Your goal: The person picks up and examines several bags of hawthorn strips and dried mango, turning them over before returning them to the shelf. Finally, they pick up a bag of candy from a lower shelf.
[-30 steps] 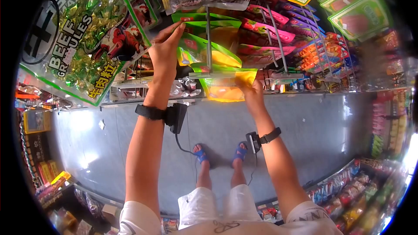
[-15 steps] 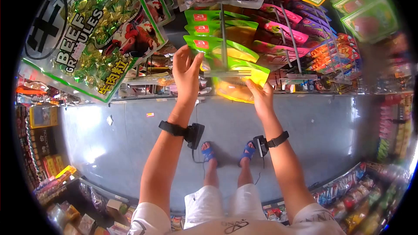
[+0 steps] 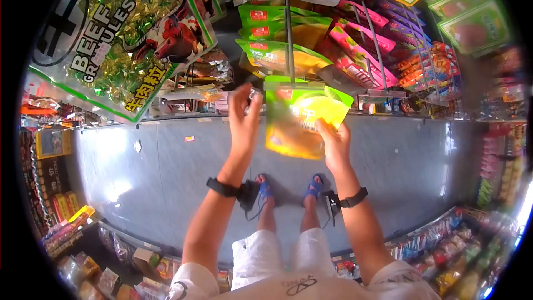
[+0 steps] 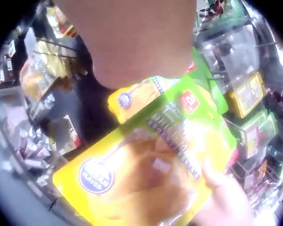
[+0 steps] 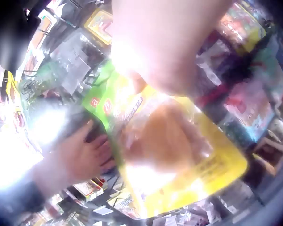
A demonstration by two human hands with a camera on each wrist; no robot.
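Note:
My right hand [image 3: 336,143] pinches the right edge of a green-and-yellow pouch of dried fruit [image 3: 302,112], thumb across its front. The pouch is in front of the hanging rack; its clear window shows orange pieces in the left wrist view. My left hand [image 3: 244,116] is beside the pouch's left edge, fingers loosely bent and holding nothing; in the right wrist view the left hand [image 5: 82,155] lies next to the pouch's green side. Behind, matching pouches [image 3: 283,58] hang in a row on a metal peg [image 3: 289,39].
Pink packets [image 3: 361,55] and purple packets [image 3: 402,22] hang to the right. A large clear bag of beef granules [image 3: 119,50] hangs close at the left. Grey floor [image 3: 161,189] lies below, with low shelves of goods [image 3: 438,250] behind the person.
The front pouch has come away from the row, lower and toward the person, in the right hand. The left hand has let go of the pouches behind and moved down and right.

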